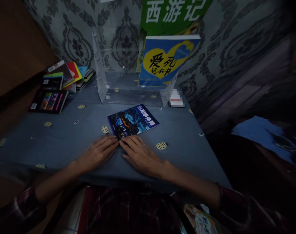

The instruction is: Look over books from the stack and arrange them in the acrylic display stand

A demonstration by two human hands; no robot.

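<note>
A thin magazine [134, 120] with a dark blue cover, white characters and a picture of a tank lies turned at an angle on the cloth-covered table. My left hand [96, 152] lies palm down at its near corner, fingers stretched out flat. Close beside it, my right hand [141, 156] also rests with extended fingers on the magazine's near edge. The fingertips of the two hands almost meet there and hide that corner. Neither hand is wrapped round anything.
Behind the magazine stands a clear acrylic rack [101, 81], holding a blue book with a yellow heart [167, 61] and a green book [172, 16] on its right side. Several books [52, 100] are piled at the back left. A pixelated white item [176, 99] sits by the rack.
</note>
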